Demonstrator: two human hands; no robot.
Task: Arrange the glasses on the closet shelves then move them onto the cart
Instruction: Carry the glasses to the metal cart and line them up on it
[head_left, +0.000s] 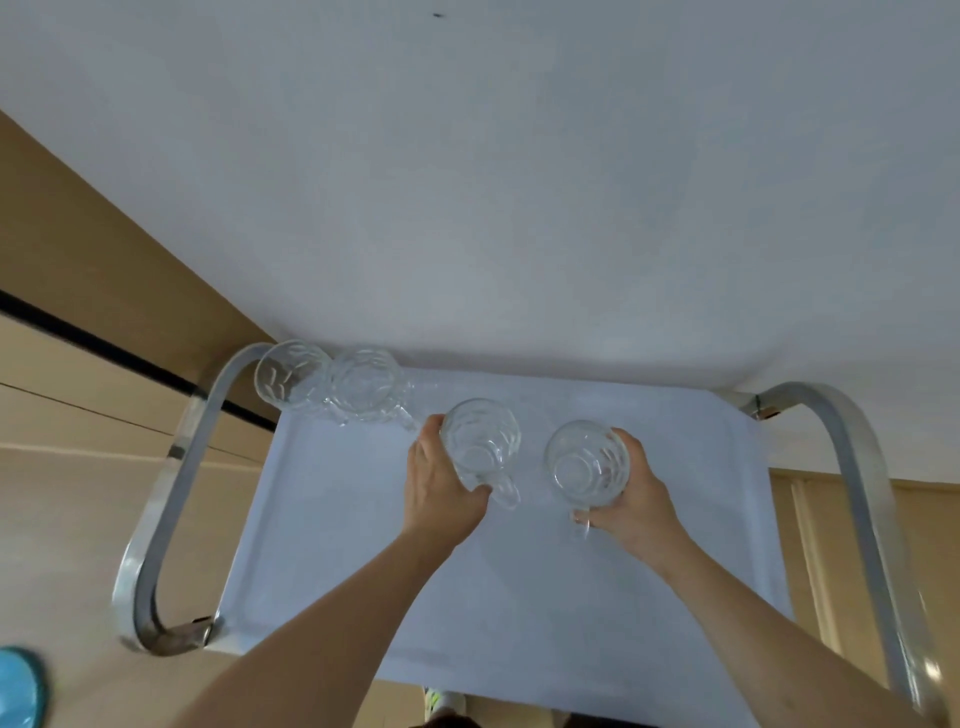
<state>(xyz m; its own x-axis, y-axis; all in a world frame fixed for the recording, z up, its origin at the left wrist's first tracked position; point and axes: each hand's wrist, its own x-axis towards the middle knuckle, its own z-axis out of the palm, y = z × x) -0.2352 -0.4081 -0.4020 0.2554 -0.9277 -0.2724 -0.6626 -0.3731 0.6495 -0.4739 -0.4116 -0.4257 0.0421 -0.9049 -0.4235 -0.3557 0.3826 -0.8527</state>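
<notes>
A cart with a pale blue-white top tray (322, 519) and chrome side handles stands below me. Two clear patterned glass mugs (293, 375) (366, 384) stand side by side at the tray's far left corner. My left hand (439, 488) grips a third glass mug (480, 441) around its side, just above or on the tray's middle; its handle points toward me. My right hand (636, 499) holds a fourth glass mug (587, 462) to the right of it, fingers wrapped around its side and handle.
A white wall (493, 182) rises right behind the cart's far edge. Chrome handles curve up at the left (171, 467) and right (852, 467). Beige tiled floor surrounds the cart. A blue object (18, 691) lies at the bottom left corner.
</notes>
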